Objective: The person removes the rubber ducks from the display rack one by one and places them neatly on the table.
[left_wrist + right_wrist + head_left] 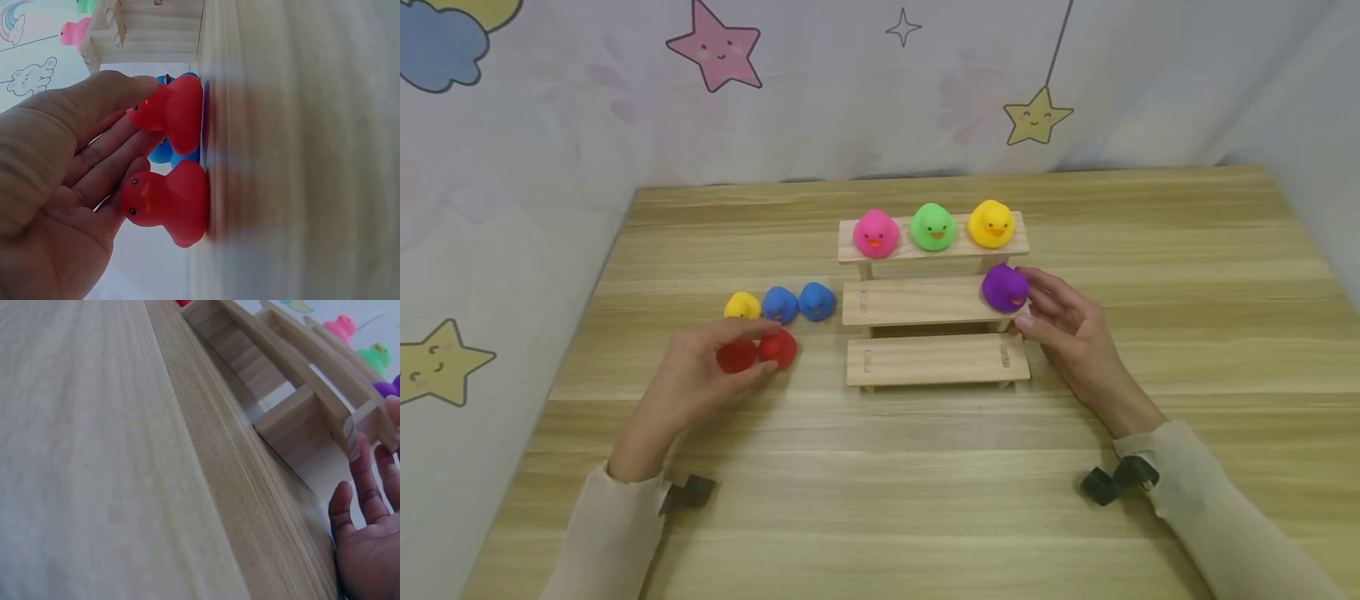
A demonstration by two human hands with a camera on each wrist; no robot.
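Note:
My left hand (700, 358) pinches the right one of two red rubber ducks between thumb and fingers. In the left wrist view the thumb reaches over this red duck (184, 112), close above the table. The other red duck (178, 203) sits beside it, near the palm. On the right, my right hand (1075, 337) is at the end of the wooden three-step shelf (917, 302), its fingers loosely bent. A purple duck (1003, 289) sits at the right end of the middle step, right at those fingertips. The right wrist view has the fingers by the shelf's end.
On the top step stand a pink duck (876, 234), a green duck (933, 227) and a yellow duck (992, 225). Left of the shelf, a small yellow duck (742, 306) and two blue ducks (816, 301) rest on the table (880, 500). A printed curtain (850, 108) hangs behind.

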